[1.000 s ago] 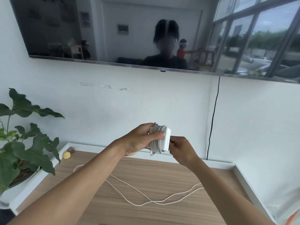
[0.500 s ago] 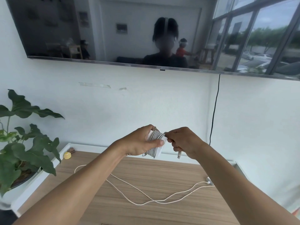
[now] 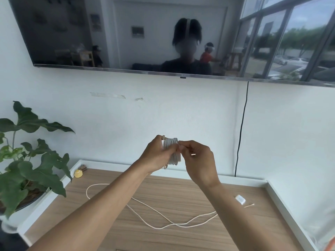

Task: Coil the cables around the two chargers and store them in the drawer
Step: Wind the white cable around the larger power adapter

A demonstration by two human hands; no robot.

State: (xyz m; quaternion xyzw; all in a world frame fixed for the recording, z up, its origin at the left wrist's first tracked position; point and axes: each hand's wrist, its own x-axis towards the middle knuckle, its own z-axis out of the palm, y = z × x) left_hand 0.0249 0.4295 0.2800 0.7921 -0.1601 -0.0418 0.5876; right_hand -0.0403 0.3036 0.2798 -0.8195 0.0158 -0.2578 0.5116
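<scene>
Both hands — the left hand (image 3: 155,156) and right hand (image 3: 197,160) — grip the wrapped first charger (image 3: 172,151), while the second charger (image 3: 240,199) and its loose cable (image 3: 163,216) wait on the table (image 3: 181,240).

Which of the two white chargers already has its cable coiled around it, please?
The white charger held up between both hands, wrapped in grey-white cable turns. The other small white charger lies on the wooden tabletop, its cream cable loose.

Both hands (image 3: 178,156) grip cable-wrapped charger (image 3: 172,151)
</scene>
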